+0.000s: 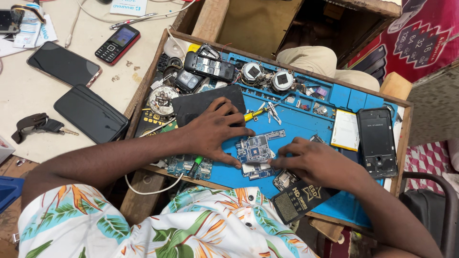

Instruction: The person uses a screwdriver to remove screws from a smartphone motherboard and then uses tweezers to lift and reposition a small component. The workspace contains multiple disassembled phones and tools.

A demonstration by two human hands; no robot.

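Counts: 2 hands on the blue mat (306, 126), left hand (215, 130) and right hand (313, 162), w/ 1 blue circuit board (258, 149) between them at centre frame. Upper left of frame, on the table (28, 102): 2 dark smartphones, one (63, 63) above the other (91, 113), plus 1 keypad phone (117, 44), 1 pen (133, 20) and 1 key bunch (38, 125). Top of mat: 2 round silver parts (252, 72) (282, 80); right side: 1 phone back shell (377, 141), 1 pale battery (345, 130); 1 yellow-handled screwdriver (256, 113) approx. centre.
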